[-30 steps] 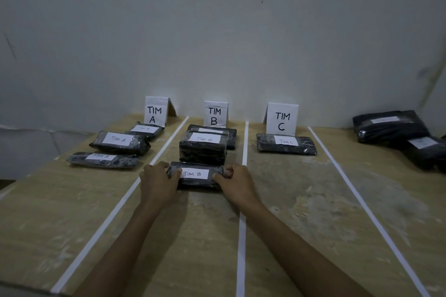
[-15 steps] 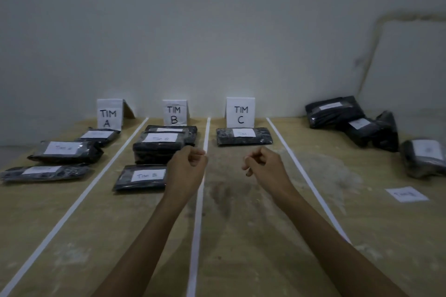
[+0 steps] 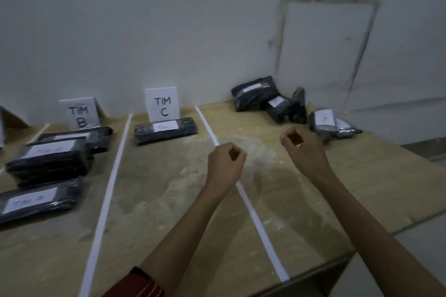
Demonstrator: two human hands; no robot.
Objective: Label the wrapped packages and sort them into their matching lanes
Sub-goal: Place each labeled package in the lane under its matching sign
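Plywood table (image 3: 169, 200) taped into lanes; unsorted packages (image 3: 280, 103) lie heaped far right, near the wall. Left hand (image 3: 225, 164) and right hand (image 3: 303, 149) hover with fingers curled, empty. A misread label there could send one down the wrong lane

On the pale wooden table (image 3: 169, 200), the white folded-paper TIM C sign (image 3: 163, 105) stands at the back, with one black plastic-wrapped package (image 3: 166, 130) just before it. Left of them, past a white tape line (image 3: 108, 190), three black wrapped packages (image 3: 48, 163) lie before the white folded-paper TIM B sign (image 3: 80, 113). At the far right, behind, lies a heap of black wrapped packages (image 3: 282, 106).
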